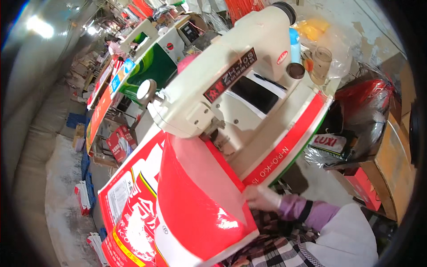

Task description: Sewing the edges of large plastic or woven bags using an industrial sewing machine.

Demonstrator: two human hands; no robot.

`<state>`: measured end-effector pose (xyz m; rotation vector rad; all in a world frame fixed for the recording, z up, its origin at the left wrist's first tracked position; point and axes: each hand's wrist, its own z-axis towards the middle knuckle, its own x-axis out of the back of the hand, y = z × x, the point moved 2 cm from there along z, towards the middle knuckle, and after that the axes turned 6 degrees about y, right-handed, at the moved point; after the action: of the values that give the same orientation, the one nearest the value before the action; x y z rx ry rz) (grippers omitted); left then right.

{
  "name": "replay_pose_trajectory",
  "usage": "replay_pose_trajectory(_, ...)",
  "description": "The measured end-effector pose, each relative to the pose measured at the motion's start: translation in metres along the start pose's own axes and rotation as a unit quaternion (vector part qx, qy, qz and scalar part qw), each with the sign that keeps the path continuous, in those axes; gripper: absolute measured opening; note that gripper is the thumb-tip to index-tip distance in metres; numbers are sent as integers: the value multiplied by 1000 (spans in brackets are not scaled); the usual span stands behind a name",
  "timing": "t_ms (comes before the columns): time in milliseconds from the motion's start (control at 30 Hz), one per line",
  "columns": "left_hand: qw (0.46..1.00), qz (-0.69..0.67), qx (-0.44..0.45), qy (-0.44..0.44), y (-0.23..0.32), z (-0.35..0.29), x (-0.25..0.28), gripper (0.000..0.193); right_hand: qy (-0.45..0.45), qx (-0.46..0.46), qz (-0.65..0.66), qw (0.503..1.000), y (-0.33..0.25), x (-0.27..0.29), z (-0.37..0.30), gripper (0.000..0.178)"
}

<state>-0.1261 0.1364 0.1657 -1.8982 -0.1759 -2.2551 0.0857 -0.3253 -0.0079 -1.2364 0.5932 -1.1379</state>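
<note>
A glossy red and white printed sack [202, 196] lies across the bed of a cream industrial sewing machine [222, 71], its upper edge under the machine's needle area. My right hand [262, 198], in a purple cuff, is closed on the sack's edge, just below the needle area. At the bottom edge a small patch of skin, apparently my left hand [241, 261], shows beside the sack; its fingers are mostly hidden. Another red strip with a green edge [289, 142] runs along the right side of the machine bed.
A black phone [255, 95] and a pen [270, 82] lie on the machine bed. A dark-lidded jar [295, 71], a clear jar [321, 64] and a blue bottle [294, 44] stand behind. Cartons [387, 164] sit at right. Another person [114, 46] is far left.
</note>
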Motion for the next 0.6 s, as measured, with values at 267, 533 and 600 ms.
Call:
replay_pose_trajectory(267, 975, 165, -139, 60, -120, 98, -107, 50, -67, 145, -251, 955, -51, -86, 26, 35)
replay_pose_trajectory(533, 936, 18, 327, 132, -281, 13, -99, 50, -180, 90, -76, 977, -139, -177, 96, 41)
replay_pose_trajectory(600, 684, -433, 502, 306, -267, -52, -143, 40, -237, 198, -78, 948, -103, -210, 35, 44)
